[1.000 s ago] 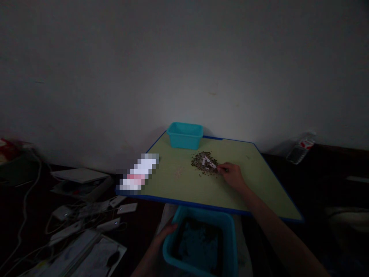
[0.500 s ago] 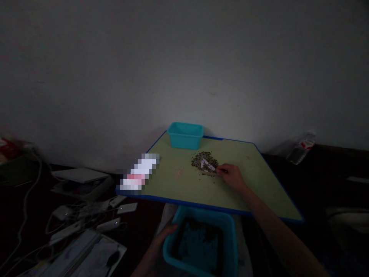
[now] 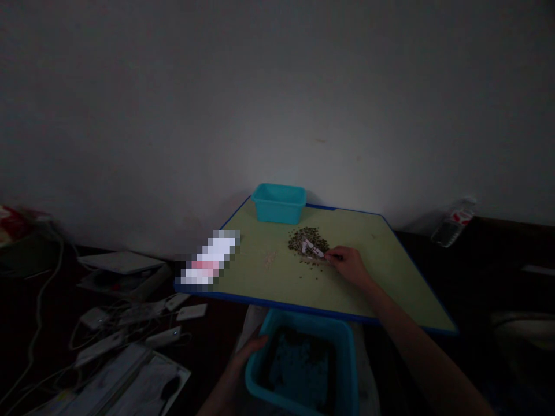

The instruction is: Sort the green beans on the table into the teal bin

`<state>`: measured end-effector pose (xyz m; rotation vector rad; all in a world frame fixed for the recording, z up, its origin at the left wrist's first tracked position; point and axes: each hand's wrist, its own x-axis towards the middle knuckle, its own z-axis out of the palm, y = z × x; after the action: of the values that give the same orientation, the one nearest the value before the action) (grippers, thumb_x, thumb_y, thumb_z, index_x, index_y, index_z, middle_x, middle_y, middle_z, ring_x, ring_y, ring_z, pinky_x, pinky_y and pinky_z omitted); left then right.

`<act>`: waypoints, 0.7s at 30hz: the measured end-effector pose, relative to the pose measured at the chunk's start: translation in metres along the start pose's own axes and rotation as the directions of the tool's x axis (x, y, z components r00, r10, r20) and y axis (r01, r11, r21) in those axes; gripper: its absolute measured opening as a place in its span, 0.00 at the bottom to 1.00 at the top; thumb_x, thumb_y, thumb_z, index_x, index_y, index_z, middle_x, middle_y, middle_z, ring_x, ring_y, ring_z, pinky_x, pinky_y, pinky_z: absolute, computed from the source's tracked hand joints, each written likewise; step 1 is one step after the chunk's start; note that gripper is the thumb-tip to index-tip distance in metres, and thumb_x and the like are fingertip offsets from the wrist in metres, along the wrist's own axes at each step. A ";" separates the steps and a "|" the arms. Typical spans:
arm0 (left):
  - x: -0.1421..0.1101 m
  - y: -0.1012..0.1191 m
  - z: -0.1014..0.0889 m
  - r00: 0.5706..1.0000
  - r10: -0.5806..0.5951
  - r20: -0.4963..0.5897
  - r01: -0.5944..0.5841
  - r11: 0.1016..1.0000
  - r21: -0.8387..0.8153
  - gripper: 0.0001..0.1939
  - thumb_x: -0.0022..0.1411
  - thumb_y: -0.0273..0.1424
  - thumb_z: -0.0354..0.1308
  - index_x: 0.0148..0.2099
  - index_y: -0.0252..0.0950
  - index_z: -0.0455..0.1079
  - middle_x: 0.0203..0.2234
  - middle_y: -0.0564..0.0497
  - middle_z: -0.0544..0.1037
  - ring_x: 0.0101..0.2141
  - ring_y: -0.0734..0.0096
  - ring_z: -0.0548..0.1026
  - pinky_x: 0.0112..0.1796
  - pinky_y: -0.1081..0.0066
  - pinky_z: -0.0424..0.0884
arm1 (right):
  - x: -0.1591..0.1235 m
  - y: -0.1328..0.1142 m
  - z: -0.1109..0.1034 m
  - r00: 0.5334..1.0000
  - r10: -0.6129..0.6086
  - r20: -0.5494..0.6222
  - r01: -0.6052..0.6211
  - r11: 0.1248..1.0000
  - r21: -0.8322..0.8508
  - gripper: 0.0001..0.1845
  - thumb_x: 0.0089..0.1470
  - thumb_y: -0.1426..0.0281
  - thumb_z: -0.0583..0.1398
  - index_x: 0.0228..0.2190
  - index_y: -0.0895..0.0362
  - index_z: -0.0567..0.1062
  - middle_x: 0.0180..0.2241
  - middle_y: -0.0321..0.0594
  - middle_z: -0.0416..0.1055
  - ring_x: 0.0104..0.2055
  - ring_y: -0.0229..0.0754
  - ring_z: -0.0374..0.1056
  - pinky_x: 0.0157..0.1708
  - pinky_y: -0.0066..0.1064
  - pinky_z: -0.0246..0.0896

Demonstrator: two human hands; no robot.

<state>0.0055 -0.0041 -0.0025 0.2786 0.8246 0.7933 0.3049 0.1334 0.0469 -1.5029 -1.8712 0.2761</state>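
My right hand is closed in a pinch around the dark end of a slim tool whose other end is pale; its exact kind is too dim to tell. The pale end lies in a pile of small brown-green grains or seeds on the board. My left hand grips the left side of a blue plastic bin below the board's front edge, its fingers partly hidden. Dark bits lie on the bin's bottom. A small patch of pale slivers is left of the pile.
The pale green, blue-edged board carries a second blue bin at the back and a bright, blurred-out phone-like panel at left. Cables and chargers lie lower left. A plastic bottle leans at right against the wall.
Almost nothing differs. Both hands stay in place, and a few loose grains now lie slightly apart near the front of the pile.
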 end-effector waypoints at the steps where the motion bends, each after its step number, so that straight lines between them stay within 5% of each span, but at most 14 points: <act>1: 0.000 0.000 0.000 1.000 0.000 0.004 0.000 1.000 0.007 0.37 0.58 0.35 0.61 0.67 0.29 0.58 0.40 0.36 0.85 0.45 0.40 0.80 0.51 0.47 0.70 | 0.000 -0.001 0.000 1.000 -0.002 0.008 0.002 1.000 -0.002 0.12 0.55 0.69 0.59 0.32 0.56 0.83 0.30 0.42 0.79 0.32 0.43 0.72 0.33 0.31 0.61; 21: -0.003 0.004 0.001 0.997 -0.070 -0.013 0.070 0.997 -0.034 0.43 0.56 0.36 0.63 0.69 0.30 0.53 0.42 0.36 0.85 0.43 0.37 0.81 0.49 0.46 0.71 | -0.003 -0.011 -0.005 0.996 -0.039 0.080 0.035 0.998 0.057 0.11 0.54 0.71 0.59 0.31 0.55 0.83 0.32 0.41 0.80 0.33 0.42 0.73 0.37 0.32 0.64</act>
<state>0.0035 -0.0036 0.0017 0.2134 0.8290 0.7436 0.2997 0.1259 0.0551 -1.4375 -1.9364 0.3740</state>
